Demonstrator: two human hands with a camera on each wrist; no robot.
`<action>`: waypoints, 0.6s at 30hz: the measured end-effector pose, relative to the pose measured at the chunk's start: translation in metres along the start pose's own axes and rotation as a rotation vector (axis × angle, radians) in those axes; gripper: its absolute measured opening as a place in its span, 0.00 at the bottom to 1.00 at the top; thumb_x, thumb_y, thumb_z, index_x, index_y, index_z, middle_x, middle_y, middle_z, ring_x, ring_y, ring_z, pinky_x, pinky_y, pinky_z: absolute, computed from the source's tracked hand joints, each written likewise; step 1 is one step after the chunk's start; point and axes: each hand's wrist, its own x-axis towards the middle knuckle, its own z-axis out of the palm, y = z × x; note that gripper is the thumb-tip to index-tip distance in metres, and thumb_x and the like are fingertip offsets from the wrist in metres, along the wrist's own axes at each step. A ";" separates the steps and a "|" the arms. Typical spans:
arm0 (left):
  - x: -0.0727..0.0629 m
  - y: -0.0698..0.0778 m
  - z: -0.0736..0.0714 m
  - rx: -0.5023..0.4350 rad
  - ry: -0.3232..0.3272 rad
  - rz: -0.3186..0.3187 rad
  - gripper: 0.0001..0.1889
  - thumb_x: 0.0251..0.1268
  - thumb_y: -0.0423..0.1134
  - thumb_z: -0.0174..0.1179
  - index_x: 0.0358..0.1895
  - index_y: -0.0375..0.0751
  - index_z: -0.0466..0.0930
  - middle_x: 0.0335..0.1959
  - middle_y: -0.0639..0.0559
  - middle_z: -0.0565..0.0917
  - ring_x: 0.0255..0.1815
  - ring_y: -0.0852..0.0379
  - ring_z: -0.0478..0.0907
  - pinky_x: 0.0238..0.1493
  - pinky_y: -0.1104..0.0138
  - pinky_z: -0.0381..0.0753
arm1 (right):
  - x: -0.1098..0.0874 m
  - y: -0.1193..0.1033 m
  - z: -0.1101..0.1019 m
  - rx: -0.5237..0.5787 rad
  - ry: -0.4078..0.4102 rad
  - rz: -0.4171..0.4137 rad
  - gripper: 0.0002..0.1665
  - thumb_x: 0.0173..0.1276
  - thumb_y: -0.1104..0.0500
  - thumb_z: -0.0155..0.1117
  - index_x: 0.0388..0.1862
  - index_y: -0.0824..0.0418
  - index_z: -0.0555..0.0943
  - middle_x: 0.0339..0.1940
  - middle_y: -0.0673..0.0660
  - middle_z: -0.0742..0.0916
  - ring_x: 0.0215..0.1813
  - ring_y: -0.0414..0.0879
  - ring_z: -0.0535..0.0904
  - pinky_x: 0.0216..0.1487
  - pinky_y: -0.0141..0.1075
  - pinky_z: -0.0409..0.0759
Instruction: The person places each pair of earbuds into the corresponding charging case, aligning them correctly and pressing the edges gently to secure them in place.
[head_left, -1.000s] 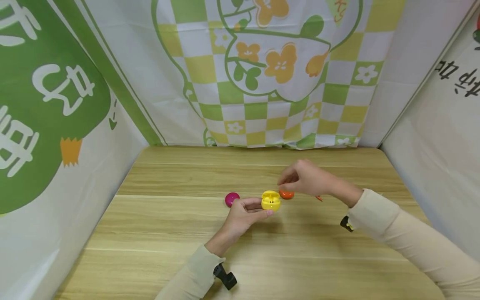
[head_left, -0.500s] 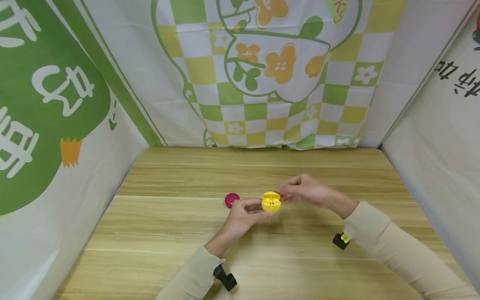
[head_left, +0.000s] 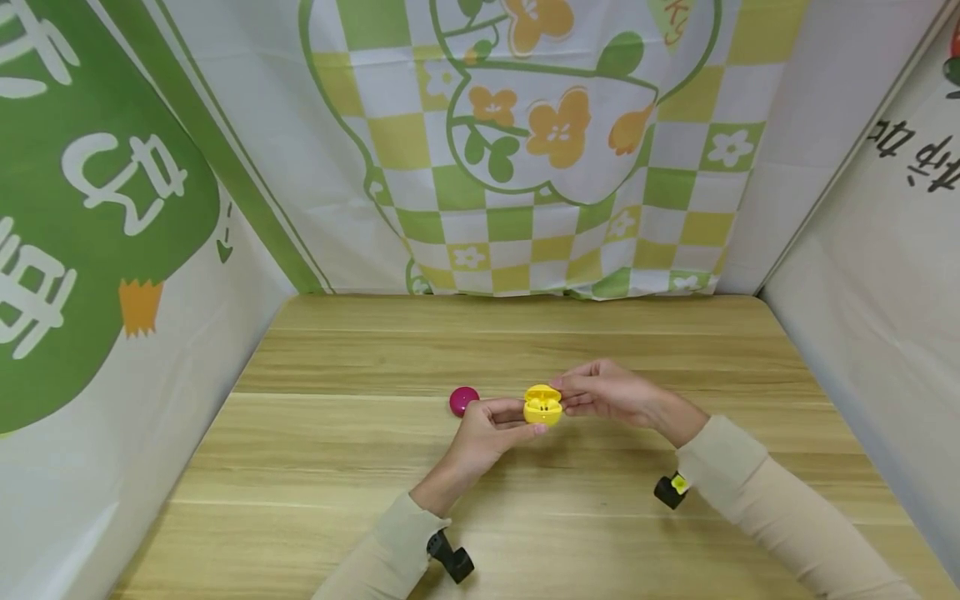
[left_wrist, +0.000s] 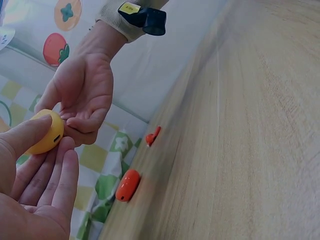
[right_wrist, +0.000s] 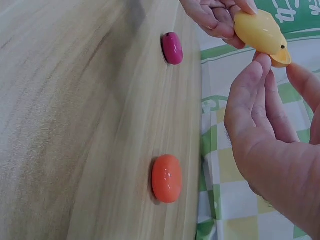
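A yellow earbud case [head_left: 542, 414] is held up over the table with its lid raised, yellow earbuds seated inside. My left hand [head_left: 483, 433] pinches its base between thumb and fingers; the left wrist view shows the thumb on the case's side. From the right, my right hand [head_left: 618, 396] has its thumb and fingertips at the lid [right_wrist: 281, 57]. An orange earbud case [right_wrist: 167, 178], closed, sits on the table below the right hand, which hides it in the head view. An orange earbud [left_wrist: 152, 137] lies beyond it in the left wrist view.
A closed magenta earbud case [head_left: 464, 401] rests on the wooden table [head_left: 360, 350] just left of the left fingers. Printed cloth walls [head_left: 525, 225] stand at the table's back and sides. Each wrist carries a black camera [head_left: 452, 557].
My right hand has come down and toward me, bringing its fingertips to the yellow case's lid and covering the orange case. The left hand stays in place with the yellow case.
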 end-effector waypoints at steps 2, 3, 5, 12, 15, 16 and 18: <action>0.000 0.000 0.000 0.001 -0.002 0.000 0.22 0.64 0.36 0.76 0.60 0.34 0.86 0.57 0.38 0.90 0.55 0.48 0.90 0.57 0.63 0.90 | 0.000 -0.001 -0.001 -0.005 -0.006 0.001 0.12 0.82 0.60 0.57 0.53 0.61 0.87 0.45 0.51 0.93 0.47 0.41 0.89 0.61 0.36 0.88; 0.000 0.000 0.000 0.002 -0.003 0.001 0.22 0.64 0.36 0.76 0.60 0.34 0.86 0.57 0.38 0.90 0.55 0.48 0.90 0.57 0.63 0.90 | 0.000 -0.001 -0.001 -0.012 -0.013 -0.002 0.13 0.82 0.60 0.57 0.54 0.62 0.87 0.45 0.51 0.93 0.47 0.41 0.89 0.62 0.36 0.88; 0.000 0.001 0.000 0.004 -0.006 0.002 0.22 0.64 0.36 0.76 0.59 0.34 0.87 0.57 0.38 0.90 0.55 0.49 0.90 0.57 0.63 0.90 | -0.001 -0.002 -0.002 -0.027 -0.020 -0.006 0.14 0.82 0.60 0.58 0.56 0.65 0.86 0.46 0.51 0.93 0.48 0.41 0.89 0.62 0.36 0.88; -0.001 0.000 0.000 0.007 -0.011 0.010 0.21 0.65 0.36 0.75 0.59 0.33 0.86 0.57 0.38 0.90 0.55 0.49 0.90 0.57 0.64 0.90 | -0.002 -0.005 -0.002 -0.129 -0.016 -0.073 0.22 0.80 0.59 0.62 0.62 0.75 0.82 0.52 0.54 0.91 0.52 0.45 0.88 0.64 0.43 0.87; -0.001 0.001 0.000 0.006 -0.012 0.011 0.21 0.65 0.36 0.75 0.59 0.33 0.86 0.57 0.38 0.90 0.55 0.49 0.90 0.57 0.64 0.90 | -0.003 -0.007 -0.001 -0.200 0.004 -0.116 0.22 0.79 0.59 0.64 0.61 0.75 0.82 0.55 0.58 0.91 0.54 0.48 0.89 0.67 0.51 0.85; -0.001 0.001 -0.001 0.004 -0.012 0.010 0.21 0.65 0.36 0.75 0.59 0.33 0.86 0.57 0.38 0.90 0.55 0.49 0.90 0.57 0.64 0.90 | -0.003 -0.007 0.000 -0.230 0.016 -0.128 0.22 0.79 0.58 0.65 0.61 0.74 0.83 0.56 0.59 0.91 0.54 0.48 0.89 0.68 0.52 0.85; -0.001 0.002 -0.001 0.000 -0.015 0.005 0.21 0.66 0.37 0.75 0.59 0.33 0.86 0.57 0.38 0.90 0.56 0.49 0.90 0.57 0.64 0.90 | -0.004 -0.009 0.001 -0.277 0.045 -0.142 0.22 0.78 0.56 0.67 0.60 0.72 0.84 0.56 0.61 0.91 0.54 0.49 0.90 0.67 0.53 0.85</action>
